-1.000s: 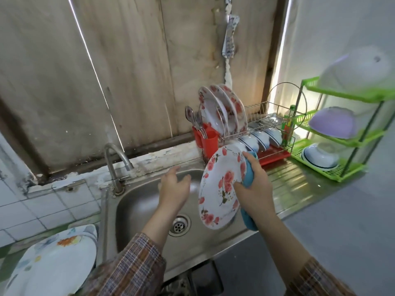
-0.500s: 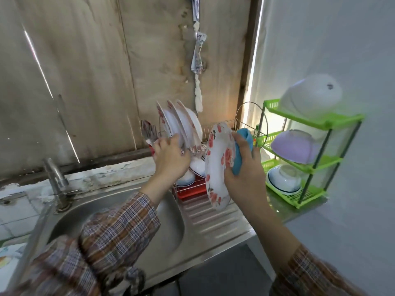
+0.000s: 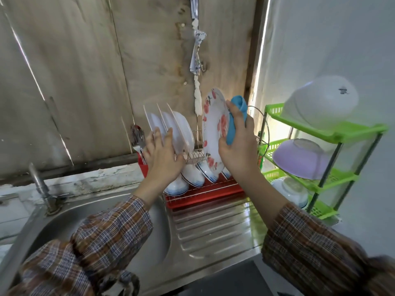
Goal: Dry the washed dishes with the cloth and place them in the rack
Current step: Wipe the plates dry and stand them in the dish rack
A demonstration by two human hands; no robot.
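A white plate with red flowers (image 3: 213, 129) stands on edge above the wire dish rack (image 3: 195, 155), right of three white plates (image 3: 181, 127) standing in its upper slots. My right hand (image 3: 237, 150) grips this flowered plate together with a blue cloth (image 3: 234, 120) pressed against its back. My left hand (image 3: 162, 154) rests with straight fingers against the standing plates. Several blue-rimmed bowls (image 3: 192, 176) lie tilted in the rack's lower row over a red tray (image 3: 205, 192).
A steel sink (image 3: 102, 229) with a tap (image 3: 40, 186) and ribbed drainboard (image 3: 211, 229) lies below. A red cutlery holder (image 3: 142, 167) with spoons stands left of the rack. A green three-tier shelf (image 3: 333, 133) at right holds upturned bowls.
My right hand has carried the flowered plate and cloth from over the sink up to the rack. My left hand has moved from the sink onto the standing plates. The view swung right.
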